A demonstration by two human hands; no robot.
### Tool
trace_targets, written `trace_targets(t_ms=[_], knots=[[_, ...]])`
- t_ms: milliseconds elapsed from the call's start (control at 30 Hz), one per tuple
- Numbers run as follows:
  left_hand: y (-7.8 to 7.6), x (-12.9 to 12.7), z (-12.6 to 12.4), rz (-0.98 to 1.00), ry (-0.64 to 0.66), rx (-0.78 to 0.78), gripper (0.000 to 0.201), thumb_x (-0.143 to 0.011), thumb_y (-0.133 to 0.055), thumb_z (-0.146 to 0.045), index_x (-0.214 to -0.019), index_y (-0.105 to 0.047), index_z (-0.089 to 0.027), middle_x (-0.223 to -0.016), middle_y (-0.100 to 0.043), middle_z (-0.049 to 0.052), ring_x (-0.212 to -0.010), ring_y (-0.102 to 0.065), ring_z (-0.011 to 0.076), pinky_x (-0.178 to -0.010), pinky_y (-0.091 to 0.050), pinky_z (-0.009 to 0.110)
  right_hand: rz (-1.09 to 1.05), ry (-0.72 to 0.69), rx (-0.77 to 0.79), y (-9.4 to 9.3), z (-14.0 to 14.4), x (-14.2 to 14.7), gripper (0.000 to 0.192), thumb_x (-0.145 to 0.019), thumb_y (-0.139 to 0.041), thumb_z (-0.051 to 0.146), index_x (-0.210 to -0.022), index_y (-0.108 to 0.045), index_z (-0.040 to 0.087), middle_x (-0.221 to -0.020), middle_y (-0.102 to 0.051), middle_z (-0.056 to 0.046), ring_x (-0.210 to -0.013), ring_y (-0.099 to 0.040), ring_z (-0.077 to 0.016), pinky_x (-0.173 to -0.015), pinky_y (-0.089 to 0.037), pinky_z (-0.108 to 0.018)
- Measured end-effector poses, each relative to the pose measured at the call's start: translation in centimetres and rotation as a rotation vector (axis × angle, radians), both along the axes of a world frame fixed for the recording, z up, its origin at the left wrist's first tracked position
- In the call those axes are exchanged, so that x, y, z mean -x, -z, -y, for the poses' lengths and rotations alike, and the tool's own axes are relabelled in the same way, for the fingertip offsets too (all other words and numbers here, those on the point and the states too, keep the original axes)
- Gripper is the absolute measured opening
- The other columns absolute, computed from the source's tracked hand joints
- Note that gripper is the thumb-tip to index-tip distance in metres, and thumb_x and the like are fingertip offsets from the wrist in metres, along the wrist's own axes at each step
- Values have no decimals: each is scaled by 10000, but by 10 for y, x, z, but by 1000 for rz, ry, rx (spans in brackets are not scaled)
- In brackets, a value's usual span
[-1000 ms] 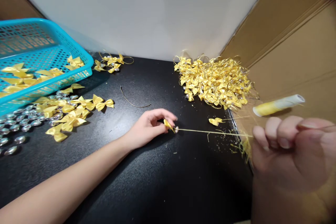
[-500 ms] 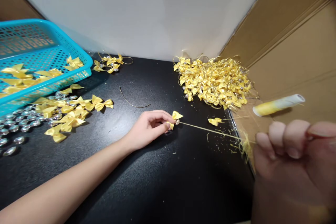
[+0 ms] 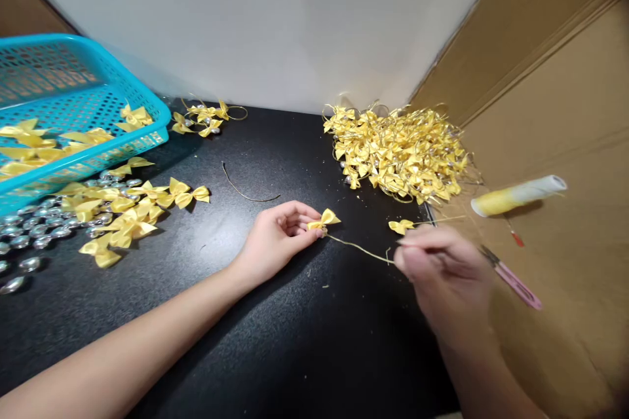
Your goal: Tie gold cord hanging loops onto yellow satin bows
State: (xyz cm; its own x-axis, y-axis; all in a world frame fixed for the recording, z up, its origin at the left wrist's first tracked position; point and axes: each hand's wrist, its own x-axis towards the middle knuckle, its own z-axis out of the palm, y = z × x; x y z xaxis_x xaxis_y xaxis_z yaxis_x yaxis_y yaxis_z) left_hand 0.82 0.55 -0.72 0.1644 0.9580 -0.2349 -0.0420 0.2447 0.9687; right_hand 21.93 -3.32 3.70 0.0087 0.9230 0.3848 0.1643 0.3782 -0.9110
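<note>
Between thumb and fingers, my left hand point(image 3: 275, 236) pinches a yellow ribbon bow point(image 3: 328, 217) just above the black tabletop. A small shiny bead seems to sit at the bow's knot, mostly covered by my fingertips. From there a thin yellow cord point(image 3: 361, 248) runs slackly right to my right hand point(image 3: 447, 268), whose closed fingers grip it; that hand is a little blurred. Just beyond my right hand lies another yellow bow point(image 3: 401, 227) with a cord tail.
A large pile of corded bows point(image 3: 398, 154) sits at the back right. Left are a blue basket point(image 3: 164, 121) holding bows, loose bows point(image 3: 132, 222) and silver beads point(image 3: 39, 229). A cord piece point(image 3: 246, 195) lies mid-table. Right are a yellow-white tube point(image 3: 518, 196) and pink-handled snips point(image 3: 515, 285).
My right hand has come left from the right edge, closer to my left hand, and the taut cord has slackened. The pink-handled snips now show. My left hand keeps the bow.
</note>
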Motion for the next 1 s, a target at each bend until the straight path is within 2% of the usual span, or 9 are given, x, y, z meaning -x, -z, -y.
trace_targets(t_ms=[100, 233, 300, 400, 500, 600, 833, 1000], knots=[[-2, -2, 4, -20, 25, 26, 221, -671, -788, -226, -844, -685, -134, -812, -744, 39, -684, -644, 106, -672, -507, 226, 349, -5, 5, 18, -4, 13, 105, -854, -615, 127, -789, -652, 201, -594, -532, 39, -496, -446, -80, -489, -373, -224], [-2, -5, 10, 4, 57, 51, 212, -669, -786, -227, -842, -700, -141, -780, -739, 27, -665, -627, 94, -659, -493, 209, 496, -60, -44, 30, -9, 24, 203, -859, -580, 128, -666, -542, 182, -560, -469, 45, -483, -422, -77, -481, -354, -221], [-2, -6, 12, 10, 60, 62, 188, -668, -785, -228, -808, -695, -140, -738, -723, 15, -635, -607, 86, -628, -477, 199, 489, -83, -64, 31, -10, 26, 271, -867, -547, 114, -618, -470, 190, -566, -460, 39, -499, -431, -82, -490, -350, -225], [-2, -7, 14, 37, 60, 100, 169, -669, -784, -231, -772, -687, -139, -712, -711, 5, -611, -593, 80, -605, -461, 191, 445, -59, -73, 31, -9, 26, 298, -850, -542, 105, -583, -443, 191, -639, -498, 6, -604, -484, -115, -583, -402, -257], [-3, -8, 15, 87, 56, 139, 171, -661, -793, -226, -767, -688, -141, -719, -718, -1, -620, -604, 75, -620, -464, 182, 367, -22, -10, 33, -6, 27, 293, -804, -597, 130, -548, -466, 182, -860, -558, -50, -818, -553, -169, -763, -463, -331], [-4, -9, 15, 118, 60, 162, 168, -657, -800, -221, -762, -696, -142, -723, -728, -2, -622, -610, 68, -629, -465, 171, 283, -49, 68, 37, -5, 31, 281, -786, -614, 139, -541, -481, 178, -1054, -569, -75, -991, -570, -212, -893, -456, -388], [-7, -11, 17, 79, 84, 168, 161, -670, -786, -239, -752, -690, -140, -667, -700, -10, -597, -593, 66, -597, -446, 162, 166, -90, 110, 38, -4, 36, 294, -785, -564, 71, -537, -450, 179, -879, -572, -45, -791, -575, -143, -729, -472, -289], [-7, -11, 19, -3, 77, 136, 198, -686, -779, -278, -747, -659, -134, -623, -662, -17, -562, -551, 63, -545, -408, 159, 172, -97, 107, 38, -4, 37, 300, -775, -557, 64, -534, -422, 181, -852, -558, -38, -771, -558, -137, -704, -457, -280]])
